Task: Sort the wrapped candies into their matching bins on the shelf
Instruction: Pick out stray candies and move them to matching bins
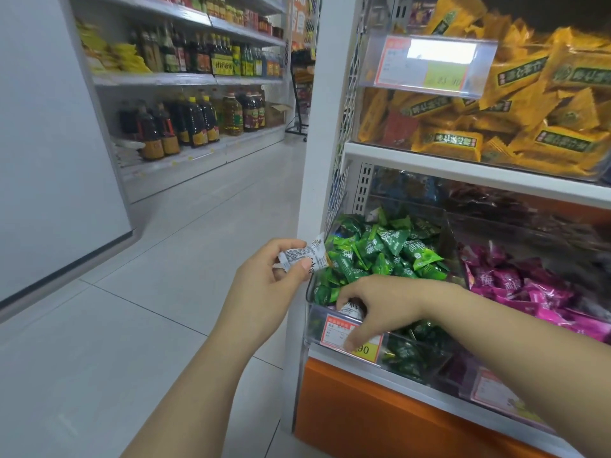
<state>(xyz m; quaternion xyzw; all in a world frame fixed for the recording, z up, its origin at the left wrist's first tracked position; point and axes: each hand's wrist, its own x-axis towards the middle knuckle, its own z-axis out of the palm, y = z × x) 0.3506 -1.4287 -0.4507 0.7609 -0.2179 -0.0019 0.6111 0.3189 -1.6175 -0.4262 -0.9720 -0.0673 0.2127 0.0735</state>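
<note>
Left hand [264,282] raised, pinching white candy [302,256]; right hand [385,304] gripping second candy [353,309].

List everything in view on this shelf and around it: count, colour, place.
green candies: many, green, heaped in the clear bin at the lower shelf's left
magenta candies: many, magenta, in the next bin to the right
yellow packets: many, yellow-orange, in the upper shelf's bin
price tags: three, red and yellow, on bin fronts
bottles: many, dark and amber, on shelves across the aisle
white candy: one, white with print, pinched in the left hand
second candy: one, white with dark print, held at the clear bin's front rim
left hand: one, left of the shelf
right hand: one, over the clear bin's front
</note>
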